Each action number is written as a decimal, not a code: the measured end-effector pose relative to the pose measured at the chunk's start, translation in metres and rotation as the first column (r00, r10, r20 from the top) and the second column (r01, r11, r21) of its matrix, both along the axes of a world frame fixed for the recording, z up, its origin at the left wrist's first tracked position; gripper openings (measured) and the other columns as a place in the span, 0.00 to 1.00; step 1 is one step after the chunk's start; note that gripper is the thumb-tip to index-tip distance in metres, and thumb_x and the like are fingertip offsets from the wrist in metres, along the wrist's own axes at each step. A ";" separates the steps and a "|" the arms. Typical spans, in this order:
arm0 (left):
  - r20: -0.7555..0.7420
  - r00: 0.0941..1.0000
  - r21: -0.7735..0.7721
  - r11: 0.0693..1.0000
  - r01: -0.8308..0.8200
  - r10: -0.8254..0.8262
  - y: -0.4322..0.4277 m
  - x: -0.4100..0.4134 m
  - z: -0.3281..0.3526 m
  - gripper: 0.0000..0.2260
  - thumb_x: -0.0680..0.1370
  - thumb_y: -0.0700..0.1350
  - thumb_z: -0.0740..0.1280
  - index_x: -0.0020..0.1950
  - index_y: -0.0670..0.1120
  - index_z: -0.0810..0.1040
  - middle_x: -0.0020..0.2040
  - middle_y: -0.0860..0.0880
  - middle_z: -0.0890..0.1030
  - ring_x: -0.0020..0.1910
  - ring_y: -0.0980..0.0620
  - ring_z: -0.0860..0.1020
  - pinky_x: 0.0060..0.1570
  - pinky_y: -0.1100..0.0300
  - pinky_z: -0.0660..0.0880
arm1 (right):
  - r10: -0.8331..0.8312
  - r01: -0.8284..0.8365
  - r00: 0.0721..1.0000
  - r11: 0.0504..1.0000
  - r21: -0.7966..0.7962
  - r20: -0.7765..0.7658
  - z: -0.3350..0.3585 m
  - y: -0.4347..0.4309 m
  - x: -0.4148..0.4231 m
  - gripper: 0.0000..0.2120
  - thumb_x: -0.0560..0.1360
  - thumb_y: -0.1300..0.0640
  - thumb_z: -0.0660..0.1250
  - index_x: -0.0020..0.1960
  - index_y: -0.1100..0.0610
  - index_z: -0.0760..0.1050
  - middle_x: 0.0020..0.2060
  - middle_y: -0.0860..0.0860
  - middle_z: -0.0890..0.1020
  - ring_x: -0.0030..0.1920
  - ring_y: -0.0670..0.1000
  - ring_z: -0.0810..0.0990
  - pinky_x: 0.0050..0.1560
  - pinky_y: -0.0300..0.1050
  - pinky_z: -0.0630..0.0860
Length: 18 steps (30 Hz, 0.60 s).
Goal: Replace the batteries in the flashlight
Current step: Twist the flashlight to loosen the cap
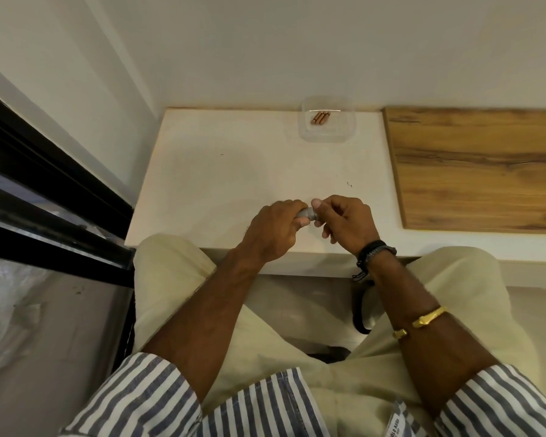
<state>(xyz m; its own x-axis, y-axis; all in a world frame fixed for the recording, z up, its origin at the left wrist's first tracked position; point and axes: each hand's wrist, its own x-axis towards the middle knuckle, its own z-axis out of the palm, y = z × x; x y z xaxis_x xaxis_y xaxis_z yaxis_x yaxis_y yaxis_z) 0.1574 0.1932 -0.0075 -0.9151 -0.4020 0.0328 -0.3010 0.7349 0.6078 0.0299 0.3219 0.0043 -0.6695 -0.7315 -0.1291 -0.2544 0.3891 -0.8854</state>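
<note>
A small grey flashlight (308, 213) is held over the near part of the white table (221, 171). My left hand (273, 230) wraps around its body, so most of it is hidden. My right hand (344, 220) pinches the exposed end of the flashlight with thumb and fingertips. Three copper-coloured batteries (319, 118) lie side by side in a clear plastic tray (328, 134) at the table's far edge, well away from both hands.
A wood-grain board (479, 168) lies on the right, next to the white table. A white wall rises behind the table. A black frame (44, 197) runs along the left. My knees in pale trousers press against the table's near edge.
</note>
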 end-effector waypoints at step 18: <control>-0.016 1.000 0.035 0.999 0.007 -0.006 0.000 0.000 0.000 0.11 0.83 0.47 0.63 0.60 0.43 0.78 0.51 0.45 0.83 0.46 0.46 0.79 0.49 0.45 0.78 | 0.011 -0.011 1.000 1.000 -0.018 -0.023 -0.002 0.001 0.000 0.15 0.79 0.43 0.68 0.45 0.54 0.83 0.32 0.48 0.85 0.30 0.45 0.83 0.31 0.40 0.79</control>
<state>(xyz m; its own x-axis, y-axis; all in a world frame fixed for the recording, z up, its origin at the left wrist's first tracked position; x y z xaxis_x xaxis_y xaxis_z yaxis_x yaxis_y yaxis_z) 0.1570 0.1929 -0.0071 -0.9172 -0.3971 0.0334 -0.2862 0.7147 0.6382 0.0303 0.3227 0.0025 -0.6640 -0.7410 -0.1001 -0.2791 0.3698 -0.8862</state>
